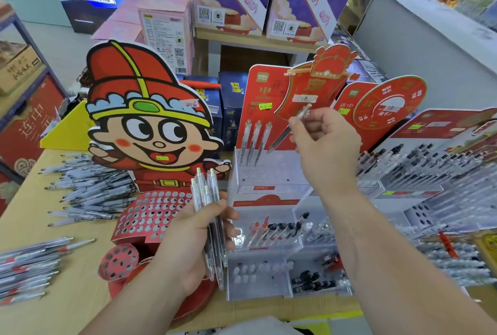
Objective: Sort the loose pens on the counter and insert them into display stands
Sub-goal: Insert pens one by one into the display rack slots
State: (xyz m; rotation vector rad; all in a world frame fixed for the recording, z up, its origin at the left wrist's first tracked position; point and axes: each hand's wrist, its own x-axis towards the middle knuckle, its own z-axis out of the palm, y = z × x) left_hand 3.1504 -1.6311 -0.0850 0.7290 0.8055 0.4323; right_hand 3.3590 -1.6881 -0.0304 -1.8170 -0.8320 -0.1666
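Head view: right of centre, the right hand (326,143) pinches a pen (289,130), tip slanting down over the stand (269,173). Lower centre, the left hand (199,240) grips a pen bundle (208,200). Loose pens (91,192) lie at left.

The left hand (196,243) sits low, palm turned inward, fingers and thumb curled round a bundle of pens (205,194). The right hand (326,143) is raised higher on an outstretched forearm, pinching a single pen (279,138).
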